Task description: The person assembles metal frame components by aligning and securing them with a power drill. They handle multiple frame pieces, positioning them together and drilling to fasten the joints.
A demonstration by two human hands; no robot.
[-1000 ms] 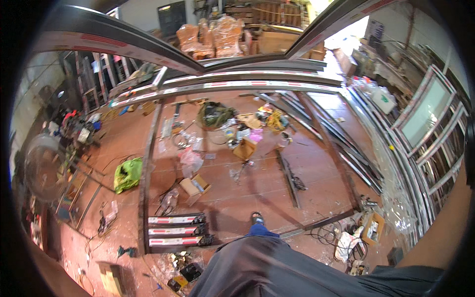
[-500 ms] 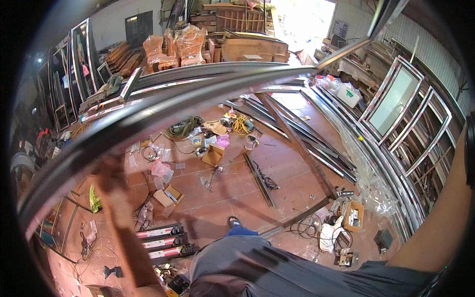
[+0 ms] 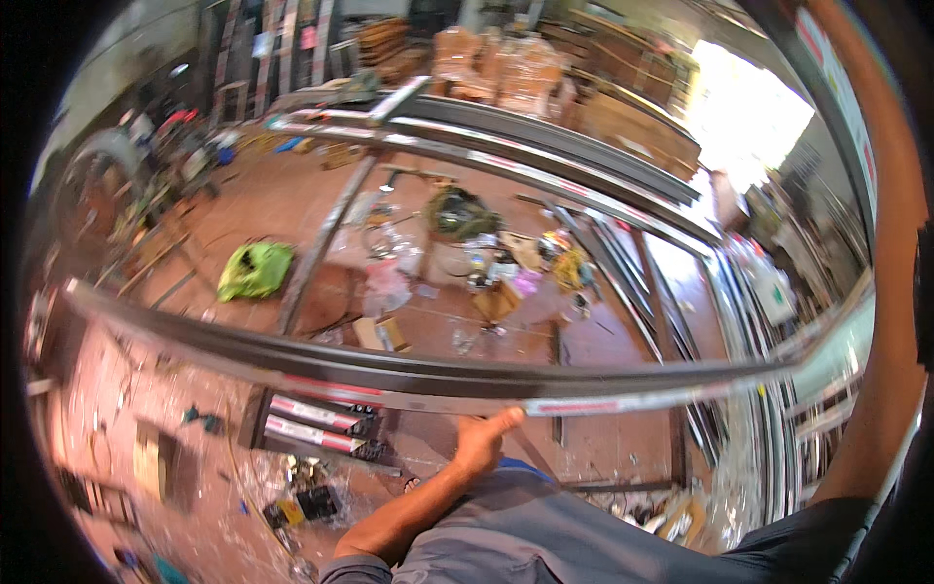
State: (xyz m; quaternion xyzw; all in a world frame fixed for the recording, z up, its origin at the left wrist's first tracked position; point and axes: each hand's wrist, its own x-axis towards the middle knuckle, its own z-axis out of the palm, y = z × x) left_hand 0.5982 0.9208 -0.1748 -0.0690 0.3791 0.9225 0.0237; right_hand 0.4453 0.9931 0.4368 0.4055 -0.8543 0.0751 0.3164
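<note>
A long dark metal profile (image 3: pixel 418 368) with strips of white and red film along its side crosses the view in front of my body. My left hand (image 3: pixel 482 443) is closed around its lower edge near the middle, thumb along the film. My right arm is raised along the right rim of the view, its hand beyond the top edge. Beside that forearm runs another dark length with white and red film (image 3: pixel 839 97). Whether the two lengths join is hidden by blur.
Below the profile lie film-wrapped bars (image 3: pixel 313 425). A lime-green bag (image 3: pixel 255 271), an opened cardboard box (image 3: pixel 381 334) and loose plastic litter the tiled floor. Farther off, long profiles (image 3: pixel 574 190) rest in a stack, with wrapped wooden furniture (image 3: pixel 498 73) behind.
The profile has swung from a diagonal to lie nearly level across the view, closer to my body. My left hand has come right and inward with it. The view has turned left.
</note>
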